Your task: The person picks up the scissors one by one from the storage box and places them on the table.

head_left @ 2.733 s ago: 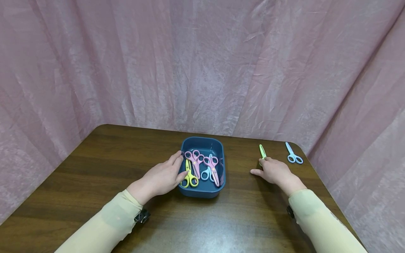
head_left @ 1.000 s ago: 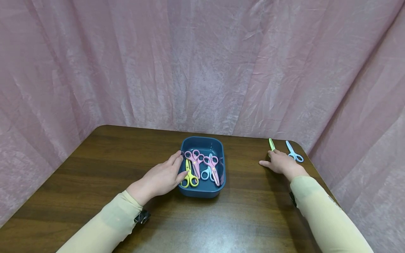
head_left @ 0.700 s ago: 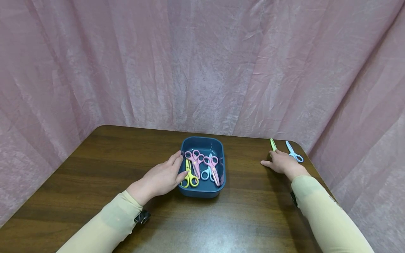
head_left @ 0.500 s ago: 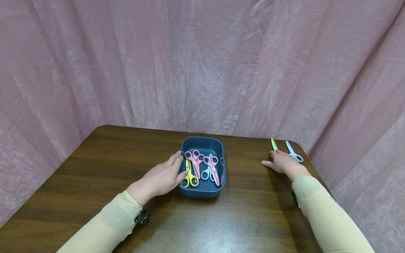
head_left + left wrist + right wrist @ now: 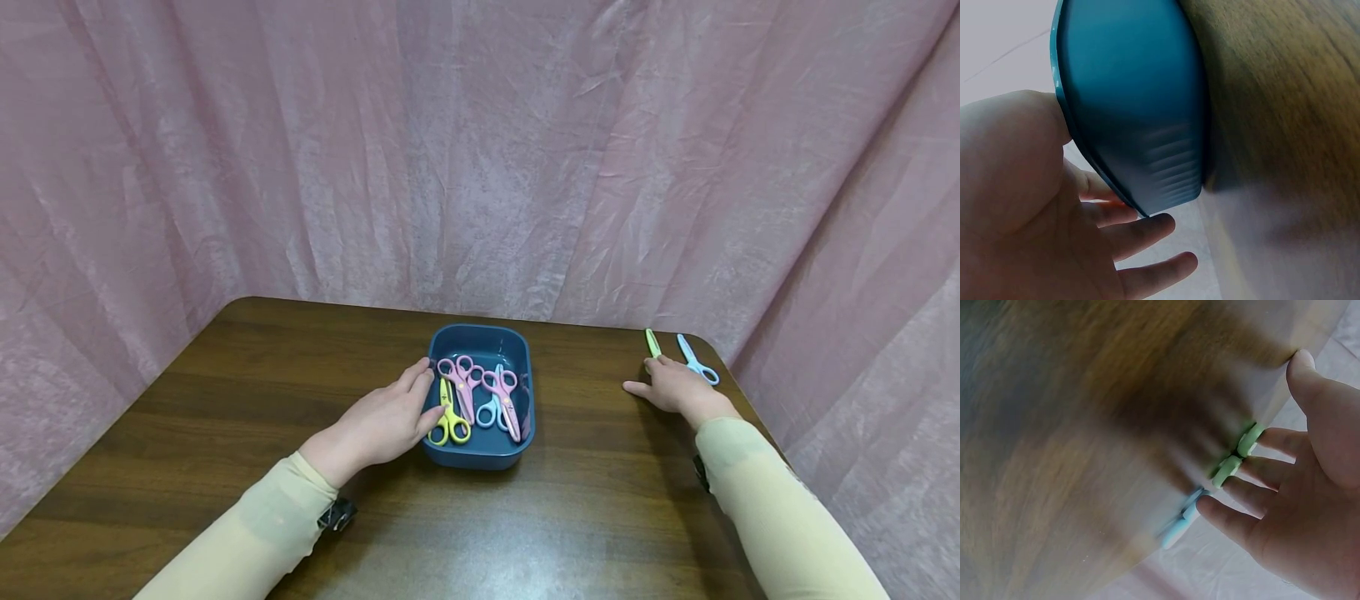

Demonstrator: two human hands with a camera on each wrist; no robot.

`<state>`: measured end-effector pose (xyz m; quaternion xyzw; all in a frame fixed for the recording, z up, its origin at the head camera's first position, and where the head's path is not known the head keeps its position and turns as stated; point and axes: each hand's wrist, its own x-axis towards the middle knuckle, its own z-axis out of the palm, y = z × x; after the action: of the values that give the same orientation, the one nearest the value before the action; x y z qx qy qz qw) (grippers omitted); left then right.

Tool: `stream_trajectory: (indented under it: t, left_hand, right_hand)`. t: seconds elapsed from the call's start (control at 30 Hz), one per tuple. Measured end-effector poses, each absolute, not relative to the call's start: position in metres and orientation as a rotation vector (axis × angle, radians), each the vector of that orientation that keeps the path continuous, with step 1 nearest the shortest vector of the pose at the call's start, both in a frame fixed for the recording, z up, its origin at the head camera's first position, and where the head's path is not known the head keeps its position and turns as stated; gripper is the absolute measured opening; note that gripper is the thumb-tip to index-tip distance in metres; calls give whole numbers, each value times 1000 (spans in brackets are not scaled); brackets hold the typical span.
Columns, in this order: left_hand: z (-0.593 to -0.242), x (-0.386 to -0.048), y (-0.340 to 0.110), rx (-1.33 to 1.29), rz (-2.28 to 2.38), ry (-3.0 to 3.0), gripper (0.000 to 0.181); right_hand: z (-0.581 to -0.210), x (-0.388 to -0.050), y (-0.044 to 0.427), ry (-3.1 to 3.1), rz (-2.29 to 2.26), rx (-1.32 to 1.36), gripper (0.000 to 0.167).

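Observation:
In the head view my left hand [image 5: 378, 417] rests on the left rim of a dark blue box [image 5: 483, 460], thumb over the edge, fingers lying fairly straight. Inside lie yellow scissors [image 5: 448, 421], pink scissors [image 5: 463, 387] on the left, another pink pair [image 5: 507, 407] and light blue scissors [image 5: 489, 412] partly under it. Far right, my right hand [image 5: 678, 390] touches green scissors [image 5: 653, 342] with extended fingertips, covering their handles. In the right wrist view the fingertips meet the green handle loops [image 5: 1229, 470]. Just right of them lie separate light blue scissors [image 5: 699, 367].
The brown wooden table [image 5: 225, 400] ends at a rounded far-right corner close to both loose scissors. A pink curtain [image 5: 480, 167] hangs behind the table and along its right side.
My right hand has slid the green scissors away and to the right, closer to the loose light blue pair. The left hand and the box have stayed put.

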<state>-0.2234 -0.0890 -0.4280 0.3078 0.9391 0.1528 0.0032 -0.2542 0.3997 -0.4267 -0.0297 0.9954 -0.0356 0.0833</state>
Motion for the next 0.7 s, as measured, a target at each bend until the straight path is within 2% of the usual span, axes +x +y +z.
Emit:
stream_trajectory:
  t: [0.7]
  left_hand:
    - [-430, -225, -90, 980, 464, 2955, 73]
  right_hand:
    - [-429, -254, 407, 2959, -139, -55, 85]
